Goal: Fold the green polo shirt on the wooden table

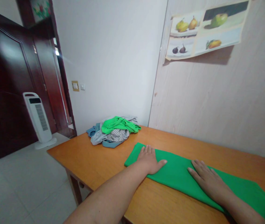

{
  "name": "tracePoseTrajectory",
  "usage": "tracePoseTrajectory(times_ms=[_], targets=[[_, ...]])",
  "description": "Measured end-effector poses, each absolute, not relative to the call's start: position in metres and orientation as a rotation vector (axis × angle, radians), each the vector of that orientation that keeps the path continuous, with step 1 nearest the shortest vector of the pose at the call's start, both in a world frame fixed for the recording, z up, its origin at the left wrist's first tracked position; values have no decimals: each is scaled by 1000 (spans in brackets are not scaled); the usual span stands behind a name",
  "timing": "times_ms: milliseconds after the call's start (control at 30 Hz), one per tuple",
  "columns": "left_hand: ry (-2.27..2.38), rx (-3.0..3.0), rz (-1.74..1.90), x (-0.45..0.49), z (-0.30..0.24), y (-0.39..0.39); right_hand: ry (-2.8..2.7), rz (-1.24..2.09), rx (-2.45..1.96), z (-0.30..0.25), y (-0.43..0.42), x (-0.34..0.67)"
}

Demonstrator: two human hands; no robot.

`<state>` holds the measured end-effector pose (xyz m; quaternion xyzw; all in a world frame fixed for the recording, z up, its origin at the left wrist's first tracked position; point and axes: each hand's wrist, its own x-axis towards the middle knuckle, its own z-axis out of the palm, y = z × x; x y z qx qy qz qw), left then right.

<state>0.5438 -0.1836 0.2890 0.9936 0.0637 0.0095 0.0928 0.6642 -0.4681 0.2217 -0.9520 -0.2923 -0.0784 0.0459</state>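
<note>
1. Your left hand (150, 160) lies palm down on the green cloth (176, 169), near the cloth's left end. Its grip is wide: the fingers point away from you and the thumb stands out to the right.
2. Your right hand (207, 179) also rests palm down on the cloth, farther right and well apart from the left. Its grip is wide too, fingers stretched out flat, thumb toward the left.
3. The green cloth lies in front of you on the orange-brown tabletop (109, 165) as a long, flat strip. It runs from just past your left hand, under both hands, toward the lower right corner of your view.
4. Beyond your left hand, near the wall (113, 62), you have a loose heap of clothes on the same tabletop. A bright green garment (116, 124) lies on top, with a striped piece (118, 136) below it and a blue-grey piece (111, 144) at the near edge.
5. To your left, past the tabletop, a white tower appliance (40, 118) stands on the tiled floor (34, 186) in front of a dark red-brown door (4, 77).
6. Up on your right hangs a sheet of fruit paintings (200, 39), its lower edge slanting.
</note>
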Motion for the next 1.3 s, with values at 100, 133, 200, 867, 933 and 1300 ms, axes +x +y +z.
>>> tracePoseTrajectory(times_ms=[100,133,200,867,933,1300], targets=[[252,2954,50,544,287,-179,-951,-271,-2906,214,-473,673],[274,2952,54,544,286,-176,-977,-278,-2904,211,-475,676],[320,2947,65,543,285,-169,-1010,-283,-2901,208,-478,681],[348,2893,64,523,285,-133,-897,-194,-2878,221,-471,670],[355,2903,74,524,284,-133,-846,-175,-2883,228,-466,663],[393,2964,68,526,287,-134,-737,-52,-2915,258,-449,640]])
